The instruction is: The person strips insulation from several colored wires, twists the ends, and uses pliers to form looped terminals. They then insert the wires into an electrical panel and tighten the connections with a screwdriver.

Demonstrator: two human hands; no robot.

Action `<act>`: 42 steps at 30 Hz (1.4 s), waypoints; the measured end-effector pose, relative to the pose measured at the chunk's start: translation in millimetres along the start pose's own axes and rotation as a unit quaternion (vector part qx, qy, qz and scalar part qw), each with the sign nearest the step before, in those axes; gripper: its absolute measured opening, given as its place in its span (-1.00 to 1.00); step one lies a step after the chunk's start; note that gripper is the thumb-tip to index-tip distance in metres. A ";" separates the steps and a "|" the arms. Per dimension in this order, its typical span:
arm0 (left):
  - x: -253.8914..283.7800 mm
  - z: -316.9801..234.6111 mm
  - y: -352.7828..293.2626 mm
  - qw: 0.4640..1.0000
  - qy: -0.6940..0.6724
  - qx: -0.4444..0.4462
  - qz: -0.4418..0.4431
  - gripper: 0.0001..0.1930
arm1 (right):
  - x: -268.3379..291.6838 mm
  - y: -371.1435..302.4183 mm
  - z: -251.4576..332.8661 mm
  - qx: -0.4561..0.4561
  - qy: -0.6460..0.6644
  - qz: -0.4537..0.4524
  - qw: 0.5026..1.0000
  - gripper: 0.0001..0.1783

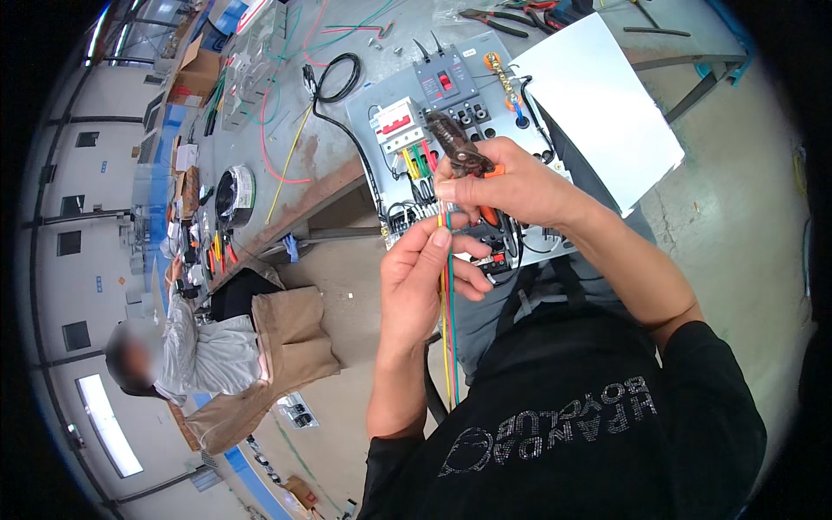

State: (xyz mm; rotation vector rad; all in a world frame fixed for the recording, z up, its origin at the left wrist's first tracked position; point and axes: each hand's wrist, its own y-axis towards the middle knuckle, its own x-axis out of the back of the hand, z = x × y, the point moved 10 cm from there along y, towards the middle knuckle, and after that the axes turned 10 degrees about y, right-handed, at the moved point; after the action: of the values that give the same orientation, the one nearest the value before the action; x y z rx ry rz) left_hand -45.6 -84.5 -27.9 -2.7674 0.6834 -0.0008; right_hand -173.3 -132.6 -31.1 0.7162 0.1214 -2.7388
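Between the thumb and fingers of my left hand (414,276) are pinched thin yellow, red and green wires (451,347), which hang down toward my lap. My right hand (530,186) grips dark-jawed hand pliers (456,143) with orange handles, while its thumb and forefinger meet the upper part of the wires. Both hands are over a grey mounting panel (367,111). On it sit a white breaker (399,126) with red levers and short coloured wires, a grey breaker (444,80) with a red switch, and a brass terminal bar (502,78). My right hand hides part of the panel.
A white sheet (598,108) covers the panel's right side. Coiled black cable (340,80), loose wires and pliers (496,21) lie on the grey workbench (299,186). At left, a seated person (212,347) works near a cable spool (235,195).
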 end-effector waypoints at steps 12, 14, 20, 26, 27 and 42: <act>-0.6 1.5 -1.2 0.994 -0.093 -0.035 0.052 -0.71 | -11.1 -9.7 7.1 0.000 0.024 0.062 0.998 -0.75; 6.3 6.3 -1.8 0.991 -0.093 -0.068 0.066 -0.74 | -19.8 -13.4 11.8 0.015 0.030 0.072 0.997 -0.74; 39.4 -14.3 -46.8 0.984 -0.035 -0.164 0.054 -0.75 | -80.4 -29.5 5.9 0.010 0.103 0.142 0.984 -0.79; 88.5 -33.3 -96.4 0.958 0.190 -0.206 -0.062 -0.73 | -122.2 -33.7 -2.7 0.083 0.117 0.151 0.978 -0.81; 87.7 -41.2 -102.7 0.941 0.225 -0.240 -0.076 -0.74 | -128.2 -35.1 -2.3 0.091 0.105 0.159 0.977 -0.80; 90.5 -55.8 -118.9 0.827 0.383 -0.378 -0.165 -0.84 | -143.6 -36.5 -6.2 0.126 0.093 0.169 0.973 -0.74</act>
State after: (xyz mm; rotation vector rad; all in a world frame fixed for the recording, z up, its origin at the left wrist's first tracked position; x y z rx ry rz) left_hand 85.1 -40.8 52.5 -3.6004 0.3776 -1.2269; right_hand -62.9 -58.0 34.1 0.9631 -0.2876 -2.3795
